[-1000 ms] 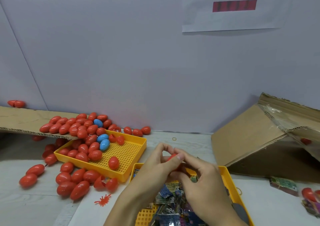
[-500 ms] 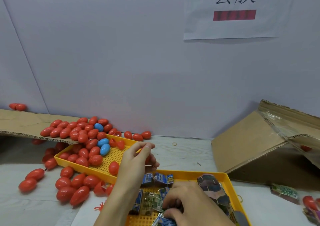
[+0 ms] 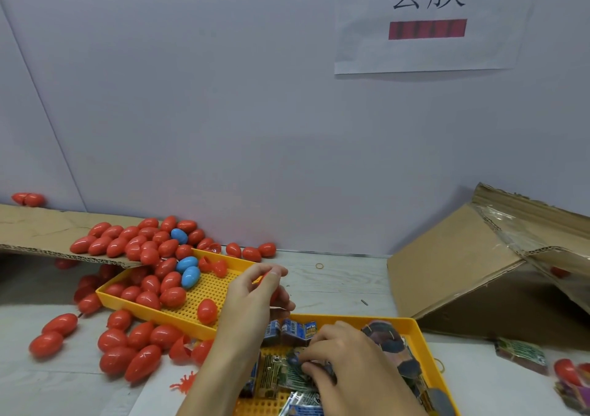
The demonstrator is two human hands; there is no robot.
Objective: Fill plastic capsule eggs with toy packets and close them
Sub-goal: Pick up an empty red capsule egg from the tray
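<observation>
While both hands work over the table, this is how things lie.

Left hand (image 3: 255,291): raised over the gap between the two trays, fingers curled round a red egg (image 3: 274,294), of which only slivers of red show between fingers and thumb; whether it is a whole egg or an open one I cannot tell.

Right hand (image 3: 344,361): down in the near tray, knuckles up, fingertips bent into the heap of packets; they seem to pinch at a green packet (image 3: 293,374), though the hold itself is hidden under the fingers.

Near tray (image 3: 424,345): yellow, perforated floor, at the bottom middle, holding toy packets (image 3: 293,331) in blue, green and dark prints, piled loosely.

Far tray (image 3: 134,300): yellow, same kind, set aslant to the left, partly under a cardboard sheet's edge; red eggs crowd its left half, and one red egg lies alone near its front rim.

Blue eggs (image 3: 188,272): two lie side by side in the far tray among the red ones, a third higher up on the cardboard.

Cardboard sheet (image 3: 38,233): lies flat at the left, with a heap of red eggs (image 3: 127,243) spilling off it into the tray.

Loose eggs (image 3: 134,348): red, scattered on the table left of and in front of the far tray.

Cardboard box (image 3: 463,272): tipped on its side at the right, flap and clear tape showing.

Paper sign (image 3: 427,22): on the wall, black characters over a red bar.

Rubber band (image 3: 319,266): on the table near the wall.
</observation>
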